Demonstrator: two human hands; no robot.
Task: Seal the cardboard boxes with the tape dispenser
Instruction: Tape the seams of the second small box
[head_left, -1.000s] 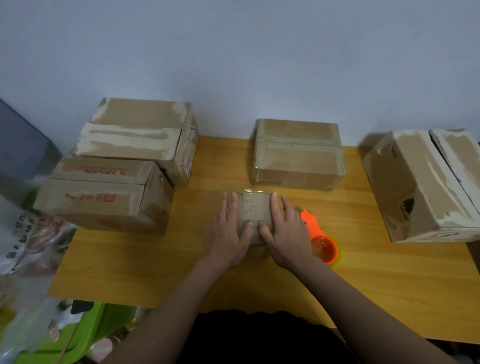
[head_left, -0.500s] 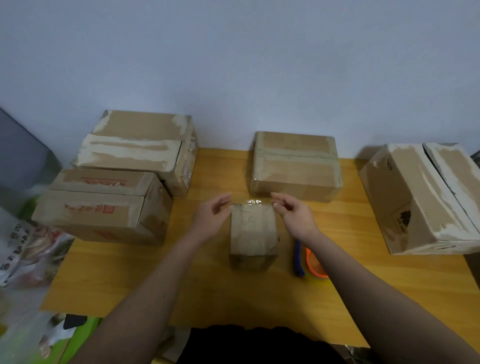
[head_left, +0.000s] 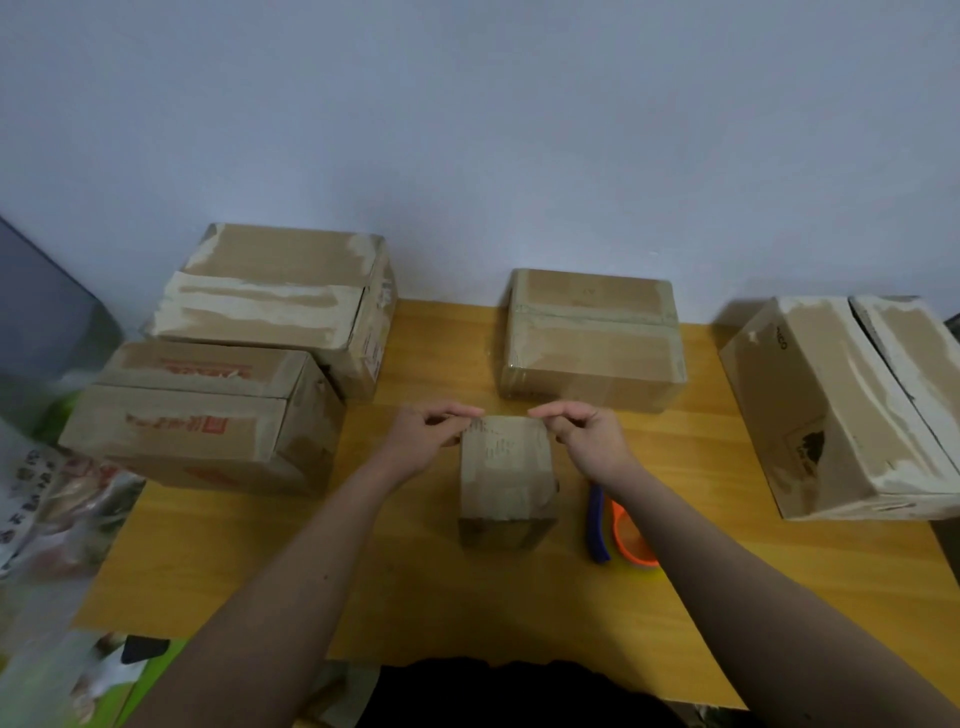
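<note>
Small cardboard box mid-table, left hand and right hand at its far top corners, whether the curled fingers pinch anything I cannot tell, orange tape dispenser just right, wooden table, pale wall, bigger boxes behind and aside.

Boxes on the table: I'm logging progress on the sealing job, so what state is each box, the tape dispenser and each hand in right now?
Small box: upright, flaps closed, tape over top.
Middle back box: closed, taped.
Back left box: closed, flaps down.
Front left box: closed, seam visible.
Right box: tilted, flaps closed.
Tape dispenser: lying on table, unheld.
Left hand: fingers curled at small box's far left corner.
Right hand: curled at far right corner.
</note>
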